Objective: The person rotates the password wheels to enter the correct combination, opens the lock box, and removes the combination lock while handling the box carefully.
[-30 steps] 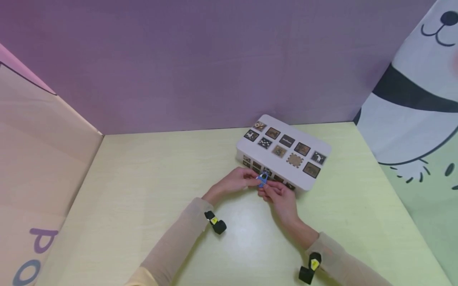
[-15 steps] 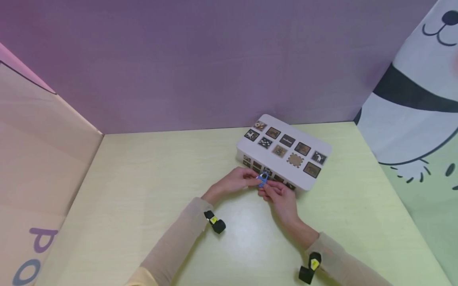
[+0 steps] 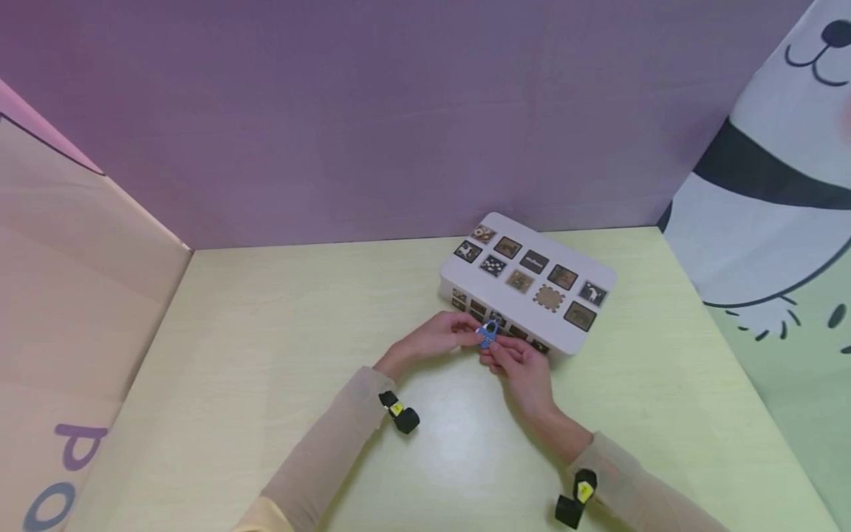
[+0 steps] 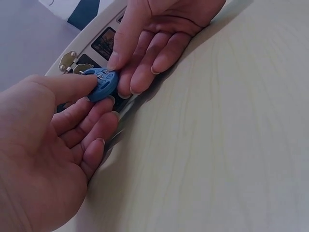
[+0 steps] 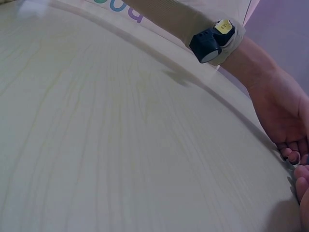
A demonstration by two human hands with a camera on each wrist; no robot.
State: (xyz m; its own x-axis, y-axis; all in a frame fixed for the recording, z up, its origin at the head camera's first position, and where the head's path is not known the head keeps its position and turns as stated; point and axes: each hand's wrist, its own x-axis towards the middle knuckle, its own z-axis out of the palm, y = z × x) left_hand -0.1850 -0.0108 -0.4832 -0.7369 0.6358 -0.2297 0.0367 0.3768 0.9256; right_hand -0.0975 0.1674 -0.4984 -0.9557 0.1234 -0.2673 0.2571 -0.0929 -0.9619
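A small blue padlock [image 3: 488, 336] with markings on its face [image 4: 102, 83] is held at the front side of a white box [image 3: 541, 277] patterned with square pictures. My left hand [image 3: 439, 336] pinches the padlock between thumb and fingers from the left. From the right, my right hand [image 3: 528, 373] pinches its other side, thumb on its face. Behind the padlock a brass clasp [image 4: 68, 61] shows on the box in the left wrist view. In the right wrist view, only the fingers [image 5: 302, 186] of my right hand show, at the right edge; the padlock is mostly hidden there.
The box stands at an angle near the back edge of the pale wooden table [image 3: 286, 318]. A purple partition [image 3: 346, 125] rises behind it, with printed panels at left and right. Each sleeve carries a black wrist camera [image 3: 402, 415].
Hands and box stay almost in place. The padlock turns very slightly between the fingers.
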